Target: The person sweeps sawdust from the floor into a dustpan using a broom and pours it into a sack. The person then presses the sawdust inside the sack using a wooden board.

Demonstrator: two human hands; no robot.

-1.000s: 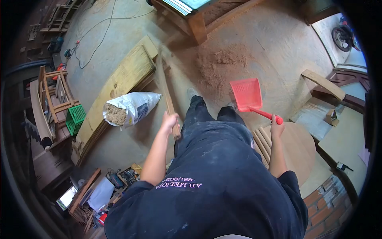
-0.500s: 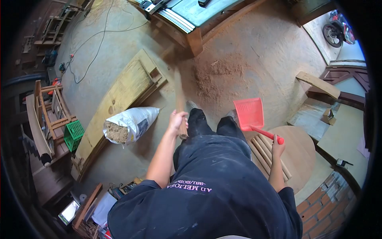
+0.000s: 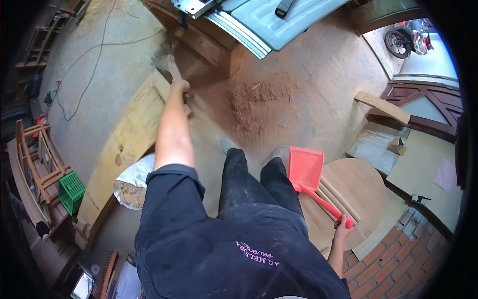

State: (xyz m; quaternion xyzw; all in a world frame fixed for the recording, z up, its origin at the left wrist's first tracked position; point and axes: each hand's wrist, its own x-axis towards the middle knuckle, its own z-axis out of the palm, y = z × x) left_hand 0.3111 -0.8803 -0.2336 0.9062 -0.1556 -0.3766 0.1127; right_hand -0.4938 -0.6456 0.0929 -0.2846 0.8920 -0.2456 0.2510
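Note:
My left hand [image 3: 180, 85] is stretched forward, closed on the wooden handle of a brush-like broom [image 3: 172, 65], whose dark bristles are blurred near the machine table's base. My right hand [image 3: 341, 230] grips the red handle of a dustpan [image 3: 305, 167], which hangs beside my right foot. A pile of reddish sawdust [image 3: 259, 102] lies on the floor ahead of my feet. To the left, a white sack [image 3: 132, 187] of sawdust, partly hidden by my arm, rests against a long wooden board [image 3: 119, 149].
A machine table [image 3: 269, 25] stands ahead. On the right are a round wooden panel [image 3: 371, 194], a curved wood piece [image 3: 382, 107] and a brick surface [image 3: 383, 261]. A green crate [image 3: 72, 193] and wooden frames are at the left. A cable [image 3: 102, 45] crosses the floor.
My left hand has reached forward with the broom, from beside my legs toward the machine table's base. My right hand and the dustpan are lower in view. The view has shifted.

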